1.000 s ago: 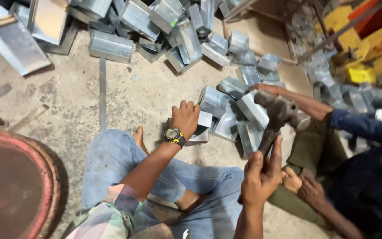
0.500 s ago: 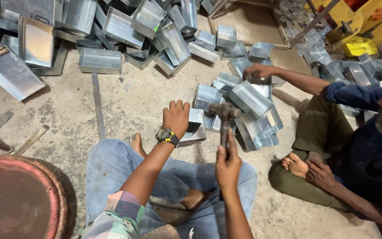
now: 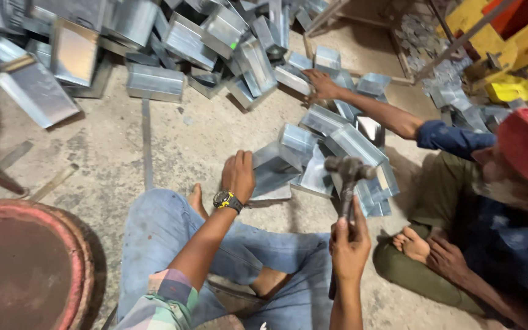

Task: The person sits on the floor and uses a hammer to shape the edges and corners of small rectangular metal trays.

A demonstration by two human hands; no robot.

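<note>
Gripping a raised hammer (image 3: 348, 173) right-handed (image 3: 349, 241), left hand (image 3: 238, 174) pressing a metal box (image 3: 274, 173).

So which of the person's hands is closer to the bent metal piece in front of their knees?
Left. The left hand rests right against the bent metal piece, touching its edge. The right hand is further back, gripping a hammer held above the floor.

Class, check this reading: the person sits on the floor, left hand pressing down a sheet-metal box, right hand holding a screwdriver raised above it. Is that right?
Not quite. The right hand holds a hammer, not a screwdriver; its metal head shows clearly in the head view. The rest stands: the person sits on the floor, and the left hand presses on a sheet-metal box.
</note>
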